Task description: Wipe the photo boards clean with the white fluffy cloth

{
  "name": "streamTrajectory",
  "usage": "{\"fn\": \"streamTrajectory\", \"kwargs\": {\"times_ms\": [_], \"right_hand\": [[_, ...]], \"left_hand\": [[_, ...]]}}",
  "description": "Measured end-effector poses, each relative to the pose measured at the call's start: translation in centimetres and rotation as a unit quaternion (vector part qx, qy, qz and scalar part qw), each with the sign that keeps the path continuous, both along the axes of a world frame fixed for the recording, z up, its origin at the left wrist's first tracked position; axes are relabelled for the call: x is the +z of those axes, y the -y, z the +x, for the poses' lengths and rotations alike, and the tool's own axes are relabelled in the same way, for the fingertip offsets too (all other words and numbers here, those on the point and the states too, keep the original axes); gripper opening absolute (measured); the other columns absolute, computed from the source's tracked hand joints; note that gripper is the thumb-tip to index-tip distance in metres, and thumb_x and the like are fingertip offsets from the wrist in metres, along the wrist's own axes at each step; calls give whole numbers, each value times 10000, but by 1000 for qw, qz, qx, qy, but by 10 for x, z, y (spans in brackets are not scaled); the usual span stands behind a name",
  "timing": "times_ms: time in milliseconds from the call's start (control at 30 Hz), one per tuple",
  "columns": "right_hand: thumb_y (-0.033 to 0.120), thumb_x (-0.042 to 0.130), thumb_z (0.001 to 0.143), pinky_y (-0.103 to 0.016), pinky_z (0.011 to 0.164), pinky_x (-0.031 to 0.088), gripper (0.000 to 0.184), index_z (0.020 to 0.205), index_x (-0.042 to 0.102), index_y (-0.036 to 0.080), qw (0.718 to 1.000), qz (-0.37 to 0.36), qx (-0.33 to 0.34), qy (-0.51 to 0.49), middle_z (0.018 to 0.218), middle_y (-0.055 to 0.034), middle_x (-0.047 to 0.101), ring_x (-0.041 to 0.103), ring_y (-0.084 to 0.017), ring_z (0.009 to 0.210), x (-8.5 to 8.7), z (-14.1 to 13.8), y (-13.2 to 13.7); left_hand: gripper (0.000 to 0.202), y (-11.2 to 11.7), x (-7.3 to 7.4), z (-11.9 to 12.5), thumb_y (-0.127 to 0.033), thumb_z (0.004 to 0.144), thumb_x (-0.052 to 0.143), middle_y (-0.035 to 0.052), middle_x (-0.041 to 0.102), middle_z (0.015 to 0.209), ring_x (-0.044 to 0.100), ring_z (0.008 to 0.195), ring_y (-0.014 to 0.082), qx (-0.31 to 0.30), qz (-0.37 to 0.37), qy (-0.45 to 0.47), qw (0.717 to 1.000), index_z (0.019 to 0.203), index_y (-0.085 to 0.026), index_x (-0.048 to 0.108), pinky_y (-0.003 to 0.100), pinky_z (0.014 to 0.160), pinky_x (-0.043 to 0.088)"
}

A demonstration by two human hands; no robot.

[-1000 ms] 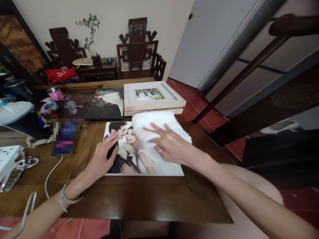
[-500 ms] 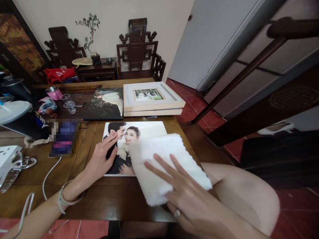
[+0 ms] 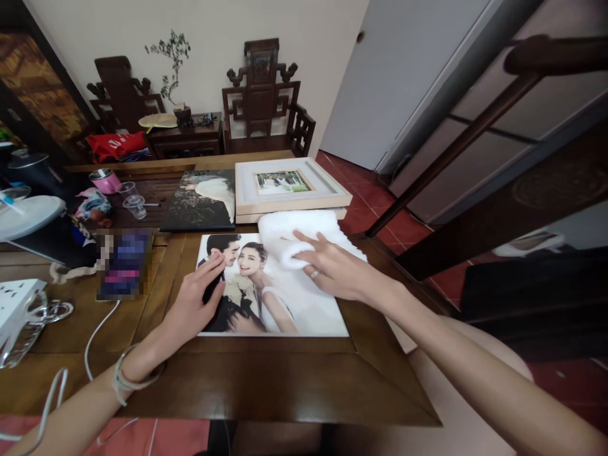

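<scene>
Fingers (image 3: 304, 240) of the right hand (image 3: 335, 273) curl over a bunched white towel (image 3: 297, 229), gripping and pressing it down on the upper right corner of the large photo print (image 3: 285, 307), thumb hidden under the cloth

Left hand (image 3: 192, 305) lies flat on the print's left edge, fingers (image 3: 213, 267) loosely spread and straight, holding nothing, just pinning the sheet; bracelet (image 3: 121, 380) on that wrist

Print lies flat at frame centre on the dark wooden table (image 3: 266, 386), near edge parallel to the table's front

Towel's far end touches the white picture frame (image 3: 289, 187) stacked just behind the print, upper centre; that frame blocks the way further back. Dark photo panel (image 3: 202, 199) lies beside it on the left

Left of the print: blurred phone (image 3: 123, 263), white cable (image 3: 97, 335) trailing toward the lower left, white power strip (image 3: 16, 301) at the left edge. Pink cup (image 3: 105, 180) and clear plastic cups (image 3: 134, 202) sit upper left, well apart from both hands

Carved wooden chair (image 3: 261, 95) stands against the wall, top centre
</scene>
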State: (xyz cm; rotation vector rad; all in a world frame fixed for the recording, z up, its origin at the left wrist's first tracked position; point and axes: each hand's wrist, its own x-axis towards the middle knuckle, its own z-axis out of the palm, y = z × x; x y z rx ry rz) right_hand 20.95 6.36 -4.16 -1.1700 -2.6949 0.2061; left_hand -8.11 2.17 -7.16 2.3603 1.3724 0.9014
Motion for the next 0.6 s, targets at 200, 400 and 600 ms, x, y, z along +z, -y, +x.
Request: {"fn": "streamTrajectory", "kwargs": {"times_ms": [200,400,600], "right_hand": [[60,480,734,-712,1073,183,332,917,747,134,1000,-10,18,-14,1484,-152,395,195,-411,1404,-5,-11,49],[62,519,636,-694,1105,94,257,714,726,193,996,-49,53,-45,1546,-68,285,124,-407,1419,0,-20,128],[79,511,701,-696,1093,140,329,880,758,203,996,-72,46,-22,1527,-79,337,175,-399,1414,6,-26,100]], "left_hand": [[396,0,-2,0,-265,944,455,114,511,1413,423,1349,242,7,4,-8,1000,1318,-166,541,482,1112,361],[423,1,-1,1,-283,950,445,105,443,1470,380,1377,238,15,-6,-11,1000,1362,-199,492,484,1121,338],[472,1,-5,-1,-332,951,445,111,362,1520,303,1415,257,44,-21,-23,999,1409,-217,430,513,1127,297]]}}
